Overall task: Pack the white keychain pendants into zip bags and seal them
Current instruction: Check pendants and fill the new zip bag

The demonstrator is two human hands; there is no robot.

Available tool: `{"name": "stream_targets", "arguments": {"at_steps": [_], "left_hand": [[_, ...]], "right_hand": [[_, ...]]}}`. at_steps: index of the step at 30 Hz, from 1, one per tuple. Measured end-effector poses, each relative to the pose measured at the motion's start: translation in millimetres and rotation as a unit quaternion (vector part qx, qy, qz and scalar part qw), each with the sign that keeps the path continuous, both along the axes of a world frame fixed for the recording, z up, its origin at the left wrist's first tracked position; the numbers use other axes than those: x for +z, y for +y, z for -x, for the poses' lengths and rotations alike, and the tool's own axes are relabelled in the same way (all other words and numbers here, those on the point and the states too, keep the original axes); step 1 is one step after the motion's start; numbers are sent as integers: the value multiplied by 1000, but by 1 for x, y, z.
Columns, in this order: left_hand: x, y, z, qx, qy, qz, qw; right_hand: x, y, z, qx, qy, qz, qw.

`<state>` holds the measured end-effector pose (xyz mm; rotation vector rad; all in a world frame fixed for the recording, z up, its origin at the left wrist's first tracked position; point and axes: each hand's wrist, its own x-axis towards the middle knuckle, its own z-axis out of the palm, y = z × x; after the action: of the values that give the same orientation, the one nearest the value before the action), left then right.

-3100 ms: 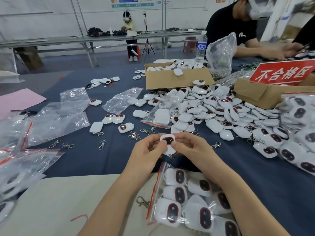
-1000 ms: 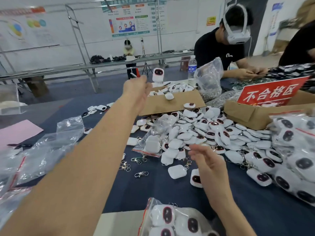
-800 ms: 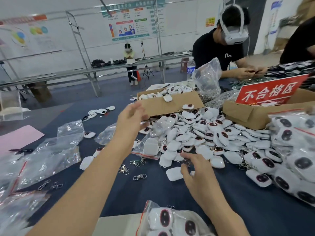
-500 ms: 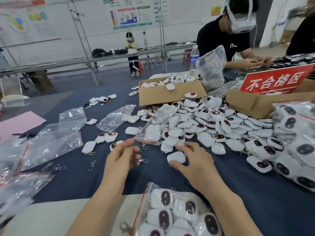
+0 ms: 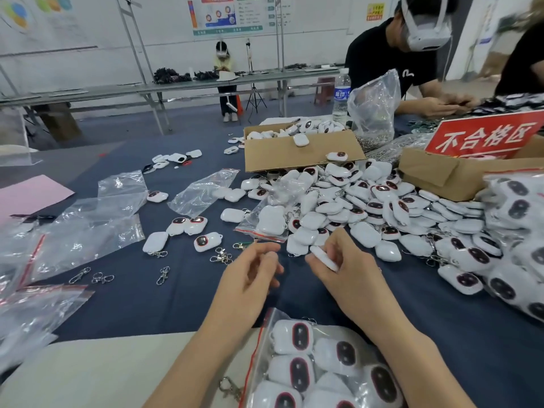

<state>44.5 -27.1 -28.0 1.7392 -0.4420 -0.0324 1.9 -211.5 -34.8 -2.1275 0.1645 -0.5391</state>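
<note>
My right hand pinches a white keychain pendant, held edge-on just above the blue tablecloth. My left hand hovers beside it with loosely curled fingers and holds nothing. A large heap of white pendants with dark oval faces lies beyond my hands. Right in front of me a zip bag with a red seal strip is filled with several pendants. Another partly filled zip bag lies at the heap's near left edge.
Empty clear zip bags and loose metal clasps lie at the left. Two cardboard boxes stand behind the heap, one with a red sign. Filled bags pile at the right. Two persons work across the table.
My left hand came back from its reach toward the far cardboard box and now hovers near my right hand. My right hand picked a pendant off the cloth and lifted it.
</note>
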Motion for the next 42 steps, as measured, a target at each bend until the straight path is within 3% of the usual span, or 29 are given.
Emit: {"name": "stream_targets", "arguments": {"at_steps": [4, 9, 13, 15, 20, 42], "left_hand": [[3, -9, 6, -67, 27, -17, 997], [4, -9, 2, -55, 29, -33, 998], [3, -7, -4, -6, 46, 45, 998], [2, -6, -6, 10, 56, 79, 995], [-2, -5, -7, -26, 62, 47, 997], [0, -3, -4, -38, 54, 46, 997]], "right_hand": [[-2, 10, -2, 54, 8, -49, 997], [-3, 16, -4, 110, 39, -51, 992], [1, 24, -4, 180, 44, -160, 970], [1, 22, -7, 166, 36, -207, 964], [1, 14, -9, 163, 45, -301, 939], [13, 24, -5, 149, 70, -325, 931]]}}
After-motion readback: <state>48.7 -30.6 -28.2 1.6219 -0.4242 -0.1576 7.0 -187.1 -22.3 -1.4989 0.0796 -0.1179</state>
